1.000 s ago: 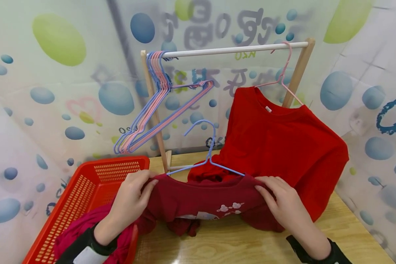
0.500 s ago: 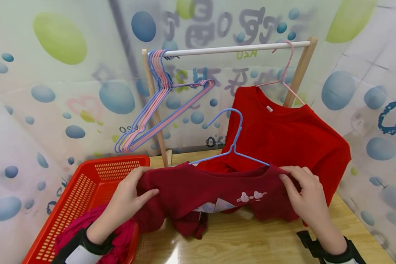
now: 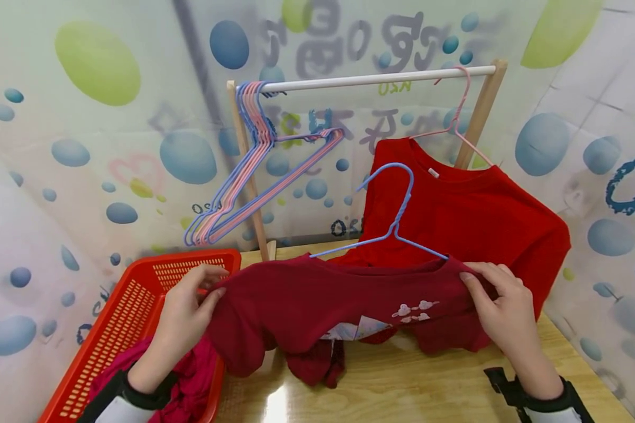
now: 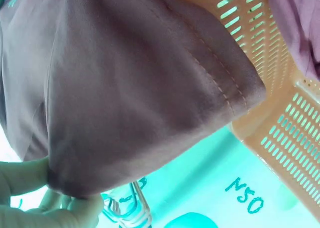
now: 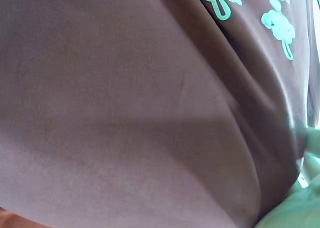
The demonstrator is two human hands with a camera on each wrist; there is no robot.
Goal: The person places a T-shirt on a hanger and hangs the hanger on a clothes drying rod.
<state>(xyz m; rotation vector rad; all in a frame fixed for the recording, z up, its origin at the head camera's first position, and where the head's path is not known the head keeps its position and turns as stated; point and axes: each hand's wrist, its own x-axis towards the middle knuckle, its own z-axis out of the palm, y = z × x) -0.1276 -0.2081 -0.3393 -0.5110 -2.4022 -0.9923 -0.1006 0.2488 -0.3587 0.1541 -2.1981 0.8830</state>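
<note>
A dark red shirt (image 3: 296, 299) with a pale printed patch and small white flower shapes hangs between both hands above the table. Inside its neck sits a blue hanger (image 3: 397, 229), its hook pointing up and to the left. My left hand (image 3: 187, 311) pinches the left sleeve between thumb and fingers; the left wrist view shows this grip on the sleeve (image 4: 125, 98) too. At the right shoulder, by the end of the hanger's arm, my right hand (image 3: 508, 311) pinches the cloth. In the right wrist view the shirt (image 5: 125, 113) hides most of that hand.
A rack with a white rail (image 3: 370, 80) stands behind, with several blue and pink hangers (image 3: 233, 176) at its left. A bright red shirt (image 3: 455, 217) hangs at its right on a pink hanger (image 3: 457, 126). An orange-red basket (image 3: 122, 305) holds crimson cloth (image 3: 190, 376).
The dark red shirt and blue hanger have shifted right and up. My left hand has slid outward from the shoulder to the sleeve, while my right hand has moved right with the shirt.
</note>
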